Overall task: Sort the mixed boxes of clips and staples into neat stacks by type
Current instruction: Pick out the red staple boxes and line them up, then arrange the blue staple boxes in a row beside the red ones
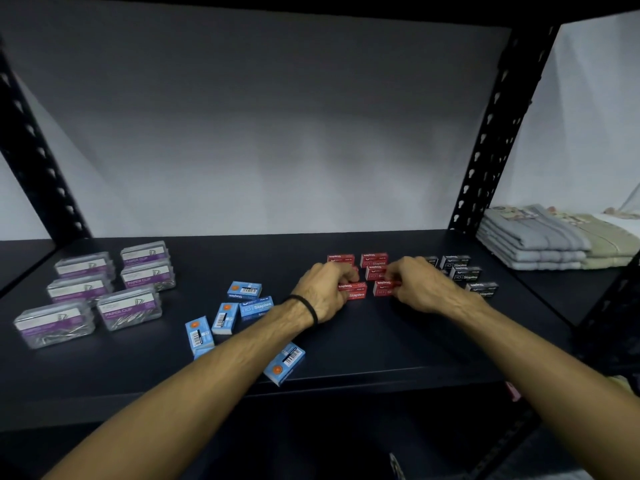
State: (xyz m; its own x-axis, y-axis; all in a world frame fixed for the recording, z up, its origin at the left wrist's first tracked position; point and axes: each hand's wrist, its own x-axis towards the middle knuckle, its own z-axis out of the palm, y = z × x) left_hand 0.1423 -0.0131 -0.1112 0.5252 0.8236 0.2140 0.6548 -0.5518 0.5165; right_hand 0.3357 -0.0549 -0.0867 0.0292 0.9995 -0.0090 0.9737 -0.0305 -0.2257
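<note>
Red staple boxes [374, 259] stand in small stacks at the middle right of the dark shelf [363, 348]. My left hand [323, 289] grips a red staple box [356, 292] in the front left stack. My right hand [420, 284] pinches another red staple box [384, 288] in the front right stack. Black staple boxes [465, 271] sit right of the red ones, partly hidden by my right hand. Blue staple boxes [244, 289] lie scattered at the middle, one [284, 363] near the front edge. Clear paper clip boxes [130, 308] with purple labels stand stacked at the left.
Folded grey and beige towels [554, 242] lie on the neighbouring shelf at the right. Black perforated uprights [491, 133] frame the shelf on both sides. A white sheet hangs behind. A black band circles my left wrist.
</note>
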